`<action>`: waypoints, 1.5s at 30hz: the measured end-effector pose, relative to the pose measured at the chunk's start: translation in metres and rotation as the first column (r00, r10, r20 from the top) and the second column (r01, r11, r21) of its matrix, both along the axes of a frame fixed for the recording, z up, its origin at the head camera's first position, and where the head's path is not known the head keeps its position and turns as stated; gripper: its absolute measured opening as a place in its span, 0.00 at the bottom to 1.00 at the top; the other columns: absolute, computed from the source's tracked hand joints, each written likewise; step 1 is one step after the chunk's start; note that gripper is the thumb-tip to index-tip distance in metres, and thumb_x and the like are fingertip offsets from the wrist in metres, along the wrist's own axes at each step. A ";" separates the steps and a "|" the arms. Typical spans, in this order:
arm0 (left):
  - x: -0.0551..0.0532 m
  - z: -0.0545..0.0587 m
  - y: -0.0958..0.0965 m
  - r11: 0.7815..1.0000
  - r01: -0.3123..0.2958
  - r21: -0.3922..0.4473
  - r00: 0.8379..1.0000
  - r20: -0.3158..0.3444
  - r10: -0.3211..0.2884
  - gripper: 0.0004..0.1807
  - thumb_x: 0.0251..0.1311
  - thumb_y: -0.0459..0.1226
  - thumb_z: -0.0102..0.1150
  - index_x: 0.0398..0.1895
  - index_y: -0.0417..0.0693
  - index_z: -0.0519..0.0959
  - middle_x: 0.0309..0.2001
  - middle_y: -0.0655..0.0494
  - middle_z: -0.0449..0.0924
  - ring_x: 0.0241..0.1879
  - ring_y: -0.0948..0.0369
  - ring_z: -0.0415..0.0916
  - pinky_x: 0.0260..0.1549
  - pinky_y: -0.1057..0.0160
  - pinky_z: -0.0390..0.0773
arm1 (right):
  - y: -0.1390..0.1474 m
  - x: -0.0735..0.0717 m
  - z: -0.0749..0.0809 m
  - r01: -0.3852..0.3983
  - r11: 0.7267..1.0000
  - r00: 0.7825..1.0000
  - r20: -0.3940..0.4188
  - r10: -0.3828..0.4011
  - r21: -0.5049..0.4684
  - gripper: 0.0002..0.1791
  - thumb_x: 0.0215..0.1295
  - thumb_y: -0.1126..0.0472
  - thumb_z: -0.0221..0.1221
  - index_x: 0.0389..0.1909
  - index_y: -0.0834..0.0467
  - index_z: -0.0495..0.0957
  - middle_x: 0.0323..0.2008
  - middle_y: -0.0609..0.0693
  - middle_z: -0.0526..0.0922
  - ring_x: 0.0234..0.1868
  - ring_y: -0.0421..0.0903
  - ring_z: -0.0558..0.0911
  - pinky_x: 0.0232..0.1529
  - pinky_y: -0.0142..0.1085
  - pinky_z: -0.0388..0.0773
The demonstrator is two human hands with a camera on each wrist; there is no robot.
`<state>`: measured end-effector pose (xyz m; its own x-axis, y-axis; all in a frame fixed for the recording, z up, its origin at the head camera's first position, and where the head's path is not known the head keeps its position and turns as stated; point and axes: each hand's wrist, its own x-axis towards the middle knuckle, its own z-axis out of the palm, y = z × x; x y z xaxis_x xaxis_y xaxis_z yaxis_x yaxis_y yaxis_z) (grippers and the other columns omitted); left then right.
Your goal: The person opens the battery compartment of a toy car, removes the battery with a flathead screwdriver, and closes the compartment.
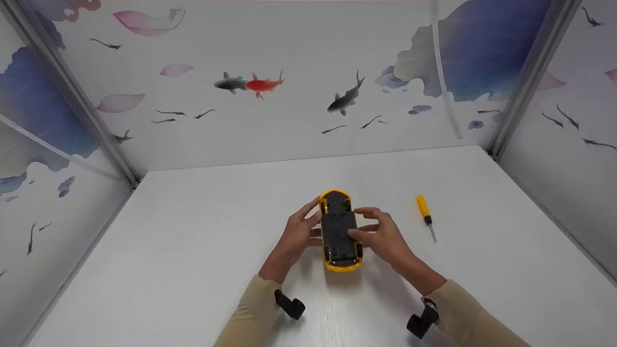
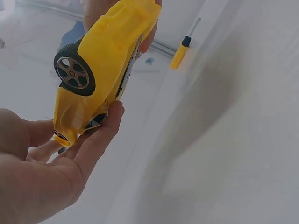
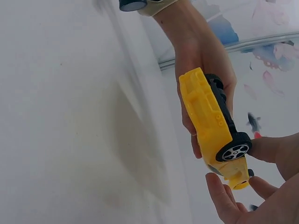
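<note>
A yellow toy car (image 1: pixel 340 230) is held upside down above the white table, its black underside facing up in the head view. My left hand (image 1: pixel 298 232) grips its left side, thumb near the underside's edge and fingers beneath. On the other side, my right hand (image 1: pixel 383 235) holds it with the thumb on the black underside and curled fingers along the edge. The left wrist view shows a wheel (image 2: pixel 74 73) and the yellow side of the body. In the right wrist view, the right hand (image 3: pixel 261 200) is around one end of the car (image 3: pixel 205 109).
A screwdriver (image 1: pixel 424 212) with a yellow handle lies on the white table (image 1: pixel 193 260), right of the hands. Printed wall panels (image 1: pixel 289 43) with fish and petals enclose the table at the back and sides. Small black devices (image 1: pixel 291 304) are strapped to both wrists.
</note>
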<state>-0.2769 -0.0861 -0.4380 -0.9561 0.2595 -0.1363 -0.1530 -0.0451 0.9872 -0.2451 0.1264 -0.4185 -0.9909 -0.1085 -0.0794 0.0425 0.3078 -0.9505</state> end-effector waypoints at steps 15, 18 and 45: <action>-0.001 -0.009 0.001 1.000 0.014 -0.020 0.999 0.034 -0.013 0.27 0.79 0.41 0.42 0.78 0.66 0.59 0.67 0.42 0.73 0.47 0.54 0.85 0.47 0.53 0.86 | -0.006 -0.013 -0.004 -0.102 0.985 0.993 -0.051 0.110 0.143 0.25 0.66 0.63 0.65 0.64 0.53 0.76 0.65 0.63 0.65 0.59 0.60 0.78 0.42 0.42 0.88; -0.001 -0.012 0.000 1.000 0.017 -0.020 0.998 0.054 -0.016 0.27 0.79 0.41 0.41 0.78 0.67 0.59 0.67 0.42 0.73 0.48 0.53 0.84 0.49 0.52 0.85 | -0.006 -0.016 -0.005 -0.102 0.988 0.995 -0.006 0.104 0.118 0.25 0.65 0.65 0.65 0.63 0.53 0.76 0.66 0.61 0.64 0.59 0.59 0.78 0.42 0.42 0.87; -0.005 -0.027 -0.005 0.994 0.066 0.092 0.987 0.138 -0.078 0.35 0.74 0.33 0.48 0.80 0.63 0.53 0.68 0.42 0.73 0.55 0.51 0.82 0.55 0.49 0.82 | -0.008 -0.030 -0.018 -0.125 0.978 0.989 0.095 0.111 0.167 0.23 0.64 0.67 0.65 0.61 0.55 0.76 0.67 0.60 0.66 0.58 0.56 0.79 0.49 0.42 0.86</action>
<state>-0.2823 -0.0915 -0.4652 -0.9071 0.3437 -0.2429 -0.2967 -0.1130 0.9482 -0.2753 0.1181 -0.4360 -0.9608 -0.2017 -0.1901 0.0741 0.4742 -0.8773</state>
